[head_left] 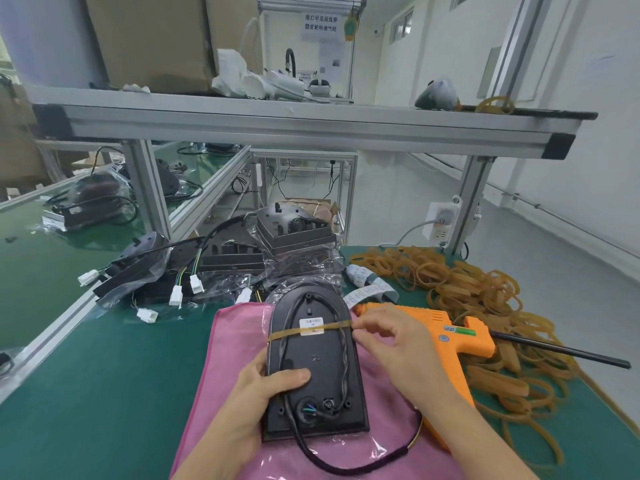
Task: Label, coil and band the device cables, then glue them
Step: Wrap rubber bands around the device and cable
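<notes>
A black arch-shaped device (317,362) lies back-up on a pink cloth (228,344). Its black cable (341,351) loops around the back, and more of it trails off the near edge. A tan rubber band (287,334) stretches across the device over a white label (311,326). My left hand (263,393) grips the device's left edge, thumb pressed on its back. My right hand (384,344) pinches the band at the device's right edge. An orange glue gun (446,337) lies just right of that hand.
A big heap of tan rubber bands (485,296) covers the right side of the green table. A strip of labels (367,292) lies behind the glue gun. More bagged black devices with white connectors (214,268) are piled behind the cloth. An aluminium shelf (311,126) crosses overhead.
</notes>
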Action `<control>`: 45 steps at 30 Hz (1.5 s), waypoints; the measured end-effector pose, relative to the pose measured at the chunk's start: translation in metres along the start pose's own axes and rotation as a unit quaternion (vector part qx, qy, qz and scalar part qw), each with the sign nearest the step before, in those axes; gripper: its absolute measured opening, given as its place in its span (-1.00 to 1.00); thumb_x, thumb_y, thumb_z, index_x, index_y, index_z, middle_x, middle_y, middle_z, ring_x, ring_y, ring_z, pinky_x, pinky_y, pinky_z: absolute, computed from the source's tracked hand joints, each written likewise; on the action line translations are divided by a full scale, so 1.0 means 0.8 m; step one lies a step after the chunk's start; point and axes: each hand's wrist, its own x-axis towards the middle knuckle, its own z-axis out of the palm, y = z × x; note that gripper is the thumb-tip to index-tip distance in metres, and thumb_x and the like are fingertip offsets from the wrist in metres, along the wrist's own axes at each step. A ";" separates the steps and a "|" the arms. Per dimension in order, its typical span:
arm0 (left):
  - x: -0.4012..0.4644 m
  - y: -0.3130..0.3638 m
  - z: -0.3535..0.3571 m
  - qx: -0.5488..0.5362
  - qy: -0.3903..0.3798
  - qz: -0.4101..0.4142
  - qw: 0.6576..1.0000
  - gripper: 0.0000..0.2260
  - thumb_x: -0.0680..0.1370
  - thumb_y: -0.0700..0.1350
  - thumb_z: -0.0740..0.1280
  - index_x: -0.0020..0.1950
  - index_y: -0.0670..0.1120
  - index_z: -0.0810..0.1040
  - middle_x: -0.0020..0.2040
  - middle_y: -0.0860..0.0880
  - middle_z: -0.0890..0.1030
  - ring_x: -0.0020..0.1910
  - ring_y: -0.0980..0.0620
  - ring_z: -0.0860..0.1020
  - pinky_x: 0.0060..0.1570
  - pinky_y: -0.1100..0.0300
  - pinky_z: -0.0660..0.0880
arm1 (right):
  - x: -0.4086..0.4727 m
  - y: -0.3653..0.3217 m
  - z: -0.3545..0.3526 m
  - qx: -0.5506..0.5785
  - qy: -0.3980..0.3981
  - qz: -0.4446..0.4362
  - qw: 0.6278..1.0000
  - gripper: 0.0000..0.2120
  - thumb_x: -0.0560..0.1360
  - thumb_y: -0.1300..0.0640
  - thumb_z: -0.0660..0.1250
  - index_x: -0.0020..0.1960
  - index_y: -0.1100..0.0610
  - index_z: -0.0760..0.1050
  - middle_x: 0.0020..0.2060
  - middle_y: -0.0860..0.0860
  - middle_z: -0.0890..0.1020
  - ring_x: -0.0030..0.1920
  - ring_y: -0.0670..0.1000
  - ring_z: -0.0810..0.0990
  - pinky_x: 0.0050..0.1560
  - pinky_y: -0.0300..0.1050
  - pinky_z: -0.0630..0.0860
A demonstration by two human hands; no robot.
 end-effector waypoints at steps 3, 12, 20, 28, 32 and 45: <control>0.002 0.003 0.003 -0.005 0.014 -0.011 1.000 -0.45 0.18 -0.39 0.50 0.16 -0.28 0.53 -0.03 -0.35 0.66 -0.24 -0.24 0.67 -0.33 0.00 0.63 | 0.006 0.002 -0.002 -0.075 -0.065 0.001 0.995 -0.83 0.41 0.30 0.46 -0.20 0.03 0.63 -0.26 -0.14 0.57 -0.19 -0.16 0.51 -0.13 -0.28 0.38; 0.009 0.009 0.009 -0.065 0.063 -0.044 0.995 -0.56 0.30 -0.26 0.43 0.17 -0.30 0.54 -0.10 -0.34 0.67 -0.32 -0.20 0.67 -0.43 0.04 0.58 | -0.076 -0.045 -0.016 -0.083 -0.253 0.129 0.955 -0.70 0.24 -0.36 0.28 -0.02 -0.50 0.47 -0.45 -0.27 0.55 -0.35 -0.28 0.52 -0.29 -0.42 0.34; 0.008 0.008 0.018 -0.067 0.096 -0.008 0.993 -0.42 0.25 -0.25 0.48 0.25 -0.26 0.46 -0.04 -0.33 0.67 -0.27 -0.20 0.67 -0.37 -0.02 0.61 | -0.106 -0.055 0.002 -0.077 -0.142 0.128 0.979 -0.73 0.56 -0.06 0.27 -0.19 -0.46 0.48 -0.34 -0.31 0.60 -0.23 -0.28 0.56 -0.03 -0.32 0.50; 0.003 0.008 0.017 -0.070 0.068 0.011 0.995 -0.43 0.25 -0.29 0.48 0.24 -0.19 0.47 0.01 -0.30 0.66 -0.19 -0.24 0.68 -0.31 0.02 0.62 | -0.064 -0.063 -0.004 0.019 0.004 0.074 0.997 -0.59 0.46 0.20 0.43 -0.09 -0.37 0.51 -0.14 -0.29 0.59 -0.13 -0.24 0.54 -0.12 -0.43 0.41; 0.004 0.009 0.013 -0.074 0.021 0.002 0.997 -0.49 0.30 -0.24 0.46 0.26 -0.16 0.51 0.06 -0.29 0.66 -0.11 -0.22 0.67 -0.20 0.00 0.65 | -0.030 -0.056 -0.009 0.083 -0.068 0.114 0.988 -0.38 0.43 0.17 0.47 0.32 -0.15 0.23 -0.22 -0.09 0.61 -0.24 -0.21 0.48 -0.11 -0.40 0.38; -0.001 -0.007 -0.007 -0.061 -0.071 0.001 0.996 -0.30 0.21 -0.37 0.44 0.34 -0.04 0.48 0.20 -0.23 0.61 0.08 -0.23 0.62 0.04 -0.09 0.59 | -0.023 -0.010 0.007 0.294 -0.127 0.264 0.910 -0.41 0.42 0.23 0.47 0.36 -0.10 0.39 0.22 -0.20 0.58 0.25 -0.19 0.51 0.03 -0.32 0.53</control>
